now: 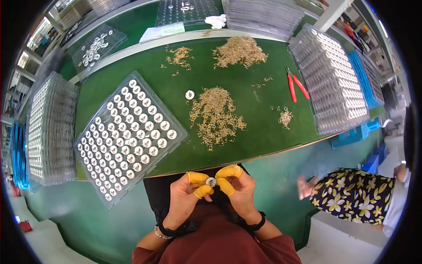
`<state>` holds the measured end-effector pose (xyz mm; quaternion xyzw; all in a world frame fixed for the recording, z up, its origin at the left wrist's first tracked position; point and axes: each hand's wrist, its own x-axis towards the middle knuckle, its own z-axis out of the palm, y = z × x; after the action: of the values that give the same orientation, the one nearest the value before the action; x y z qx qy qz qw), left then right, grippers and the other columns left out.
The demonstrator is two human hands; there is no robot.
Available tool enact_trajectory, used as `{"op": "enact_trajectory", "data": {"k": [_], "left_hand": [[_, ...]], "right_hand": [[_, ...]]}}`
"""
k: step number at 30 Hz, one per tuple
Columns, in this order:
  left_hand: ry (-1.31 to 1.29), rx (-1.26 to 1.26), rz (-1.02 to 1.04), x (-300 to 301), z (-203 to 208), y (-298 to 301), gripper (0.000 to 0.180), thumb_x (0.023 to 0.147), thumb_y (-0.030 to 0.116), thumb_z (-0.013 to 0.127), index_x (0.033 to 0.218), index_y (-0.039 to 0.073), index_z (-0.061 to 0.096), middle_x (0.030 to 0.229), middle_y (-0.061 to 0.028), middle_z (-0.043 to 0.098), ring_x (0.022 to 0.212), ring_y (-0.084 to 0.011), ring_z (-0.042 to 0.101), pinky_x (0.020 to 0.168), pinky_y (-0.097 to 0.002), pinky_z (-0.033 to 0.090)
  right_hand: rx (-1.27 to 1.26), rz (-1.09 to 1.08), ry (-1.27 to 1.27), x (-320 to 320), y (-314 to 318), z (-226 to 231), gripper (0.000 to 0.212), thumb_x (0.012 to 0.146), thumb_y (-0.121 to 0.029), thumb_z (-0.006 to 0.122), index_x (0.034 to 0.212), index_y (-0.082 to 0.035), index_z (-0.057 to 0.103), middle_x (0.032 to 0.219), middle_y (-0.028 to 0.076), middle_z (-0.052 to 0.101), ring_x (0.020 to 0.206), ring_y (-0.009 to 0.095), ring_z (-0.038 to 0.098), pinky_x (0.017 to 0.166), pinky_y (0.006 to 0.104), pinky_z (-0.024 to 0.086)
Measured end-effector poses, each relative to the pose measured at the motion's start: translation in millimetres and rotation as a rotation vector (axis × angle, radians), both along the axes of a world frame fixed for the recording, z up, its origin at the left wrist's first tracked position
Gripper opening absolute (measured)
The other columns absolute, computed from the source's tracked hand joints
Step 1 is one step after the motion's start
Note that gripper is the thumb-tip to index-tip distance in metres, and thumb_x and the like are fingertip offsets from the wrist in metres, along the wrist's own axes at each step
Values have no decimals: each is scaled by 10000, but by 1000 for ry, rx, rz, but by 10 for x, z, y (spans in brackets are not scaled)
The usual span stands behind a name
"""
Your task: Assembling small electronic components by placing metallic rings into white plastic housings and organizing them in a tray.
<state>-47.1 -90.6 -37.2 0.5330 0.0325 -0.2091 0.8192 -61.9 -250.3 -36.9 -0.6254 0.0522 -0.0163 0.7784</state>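
In front of my body, just off the table's near edge, my left hand (188, 193) pinches a small round silvery metal part (211, 181). My right hand (239, 187) has its thumb and forefinger closed at the right side of the same part; whether a tiny piece is also between them is hidden. Yellow finger cots cover the fingertips of both hands. Ahead lies a loose pile of tiny bent-wire components (215, 114). One similar round part (190, 94) sits by itself beside that pile. To the left, a clear plastic tray (169, 152) holds rows of these round parts.
On the green table (259, 132) are further component piles (239, 52), a small heap (285, 118) and red-handled pliers (292, 88). Stacked trays stand at the left (52, 132) and right (329, 79). Another person's patterned sleeve (351, 196) shows at the right.
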Motion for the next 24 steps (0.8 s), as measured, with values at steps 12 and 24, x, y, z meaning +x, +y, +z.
{"op": "enact_trajectory", "data": {"k": [12,24], "left_hand": [[30,-2,22,44,66,-27,147,881,-18,632,1022,-55,608,903,-99,652,738,-144,637,575,-258,555],[7,4,37,47,23,-24,149,886,-9,630,1029,-51,616,906,-84,652,728,-131,631,575,-248,544]], "right_hand": [[-221,-2,-105,49,-16,-31,178,823,117,620,981,34,616,960,77,618,841,132,600,736,261,511],[-755,-29,-543,176,-30,8,225,727,60,714,919,-25,634,898,112,633,743,273,625,630,330,525]]}}
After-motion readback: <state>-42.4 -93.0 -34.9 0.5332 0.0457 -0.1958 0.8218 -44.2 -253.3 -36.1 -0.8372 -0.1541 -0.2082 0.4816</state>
